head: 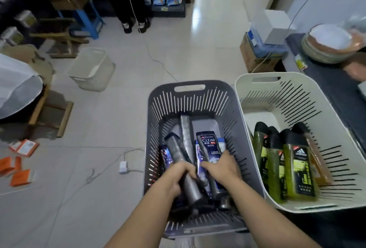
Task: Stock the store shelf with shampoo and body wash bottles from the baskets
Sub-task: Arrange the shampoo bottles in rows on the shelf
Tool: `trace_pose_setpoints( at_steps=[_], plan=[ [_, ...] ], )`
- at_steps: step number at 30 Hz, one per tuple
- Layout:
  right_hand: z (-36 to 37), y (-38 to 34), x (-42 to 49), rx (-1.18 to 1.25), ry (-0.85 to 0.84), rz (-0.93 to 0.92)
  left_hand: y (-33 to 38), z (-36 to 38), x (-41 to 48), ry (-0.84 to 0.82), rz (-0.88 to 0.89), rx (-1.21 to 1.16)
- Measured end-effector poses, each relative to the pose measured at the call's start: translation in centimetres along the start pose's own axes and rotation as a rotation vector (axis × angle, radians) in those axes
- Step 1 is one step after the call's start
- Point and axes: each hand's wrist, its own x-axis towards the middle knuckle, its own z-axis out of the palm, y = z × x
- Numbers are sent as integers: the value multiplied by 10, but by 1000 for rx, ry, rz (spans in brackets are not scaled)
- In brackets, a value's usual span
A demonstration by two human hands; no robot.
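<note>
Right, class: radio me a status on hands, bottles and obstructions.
Left hand gripping grey bottle. Right hand on Clear bottle. Both inside grey basket. Nothing obstructing.

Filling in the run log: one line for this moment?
left hand: grips grey bottle | right hand: on CLEAR bottle | both in grey basket

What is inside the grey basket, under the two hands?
The grey basket holds dark shampoo bottles, one labelled CLEAR. The left hand and right hand grip bottles; those underneath are covered.
</note>
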Motion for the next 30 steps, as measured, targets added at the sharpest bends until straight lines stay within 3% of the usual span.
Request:
trace_pose_setpoints(
  at_steps=[2, 5, 10, 14, 17, 21, 25, 30],
  plan=[
    [-1, 3, -6, -9, -14, -17, 3, -3, -3, -15, -12, -132],
    [0, 7, -11, -55, -14, -43, -1, -12, 10, 110, 45, -197],
    [2, 8, -11, -1, 8, -50, -4, -9, 15, 222, 188, -99],
    [6, 9, -10, -30, 80, -65, -6, 3, 12, 398, 295, 79],
    [9, 9, -9, -142, 100, -99, -8, -1, 17, 599, 352, 423],
    [11, 6, -12, -405, 120, -138, -12, -5, 18, 675, 356, 780],
    [16, 0, -13, -495, 99, -152, -13, -3, 17, 727, 334, 901],
    [12, 4, -14, -386, 75, -138, -14, -7, 18, 738, 359, 932]
  ],
)
